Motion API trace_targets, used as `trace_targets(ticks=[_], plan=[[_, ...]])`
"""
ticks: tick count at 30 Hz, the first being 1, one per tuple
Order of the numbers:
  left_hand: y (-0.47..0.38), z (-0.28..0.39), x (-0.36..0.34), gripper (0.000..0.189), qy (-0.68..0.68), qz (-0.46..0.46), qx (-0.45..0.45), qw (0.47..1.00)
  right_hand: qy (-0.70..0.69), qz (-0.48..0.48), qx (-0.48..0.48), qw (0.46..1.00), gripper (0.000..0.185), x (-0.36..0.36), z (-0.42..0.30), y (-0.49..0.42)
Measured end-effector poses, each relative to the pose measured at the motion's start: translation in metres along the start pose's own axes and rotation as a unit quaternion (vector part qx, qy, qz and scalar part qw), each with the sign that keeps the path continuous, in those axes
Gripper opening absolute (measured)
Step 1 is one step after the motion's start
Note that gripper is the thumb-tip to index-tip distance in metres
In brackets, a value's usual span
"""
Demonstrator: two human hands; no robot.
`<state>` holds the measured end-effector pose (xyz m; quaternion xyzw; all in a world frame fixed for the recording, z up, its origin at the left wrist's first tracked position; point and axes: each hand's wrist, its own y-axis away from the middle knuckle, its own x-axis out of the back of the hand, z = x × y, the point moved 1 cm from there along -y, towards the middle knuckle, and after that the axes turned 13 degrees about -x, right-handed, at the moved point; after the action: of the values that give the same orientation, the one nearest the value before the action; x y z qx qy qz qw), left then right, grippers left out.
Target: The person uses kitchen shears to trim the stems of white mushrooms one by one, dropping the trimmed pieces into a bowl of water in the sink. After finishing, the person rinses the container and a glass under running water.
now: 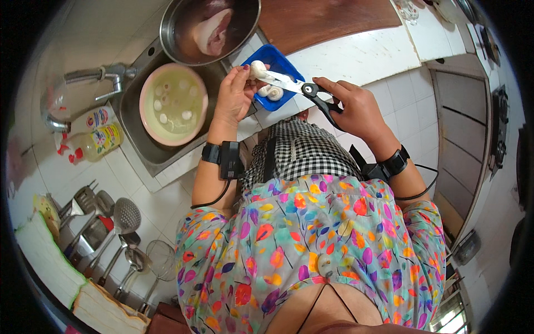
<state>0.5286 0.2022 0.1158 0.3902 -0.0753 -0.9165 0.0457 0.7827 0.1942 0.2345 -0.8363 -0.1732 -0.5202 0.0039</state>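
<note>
My left hand (238,92) pinches a white button mushroom (258,69) above a blue plastic basket (273,52). In my right hand (358,107) are black-handled kitchen scissors (309,89), their blades reaching the underside of that mushroom. Whether the blades are fully together is hard to tell. More white mushrooms (275,93) lie in the basket under my hands. To the left, a pink-rimmed basin (203,106) stands in the steel sink, and several mushrooms (187,115) float in its cloudy water.
A large metal bowl (162,39) with raw meat (213,33) in water rests at the sink's far edge. Beyond the basket lies a brown board (325,21). A faucet (112,79) and bottles (98,142) line the left side. Ladles and a skimmer (127,215) hang lower left.
</note>
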Motion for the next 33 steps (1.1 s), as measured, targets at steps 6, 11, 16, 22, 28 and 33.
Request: trace_targets(ticks=[6,11,16,22,28,33], plan=[[0.016,0.000,-0.001,0.027,0.059,0.048,-0.006,0.997,0.095,0.029,0.081,0.992,0.067,-0.001,-0.013,-0.017],[0.023,0.001,0.007,0.043,0.086,-0.020,0.028,0.996,0.150,0.029,0.120,0.981,0.066,0.000,-0.019,-0.026],[0.025,-0.003,0.011,0.031,0.056,-0.023,0.007,0.998,0.178,0.025,0.158,0.971,0.066,-0.004,-0.030,-0.034],[0.031,-0.002,0.019,0.030,0.065,0.023,0.022,0.997,0.196,-0.021,0.167,0.966,0.062,-0.012,-0.038,-0.050],[0.035,0.001,0.030,0.028,0.048,0.048,0.022,0.997,0.227,-0.054,0.195,0.953,0.062,-0.020,-0.044,-0.063],[0.032,-0.006,0.045,0.036,0.001,0.166,0.021,0.986,0.241,-0.058,0.204,0.947,0.049,-0.029,-0.047,-0.069]])
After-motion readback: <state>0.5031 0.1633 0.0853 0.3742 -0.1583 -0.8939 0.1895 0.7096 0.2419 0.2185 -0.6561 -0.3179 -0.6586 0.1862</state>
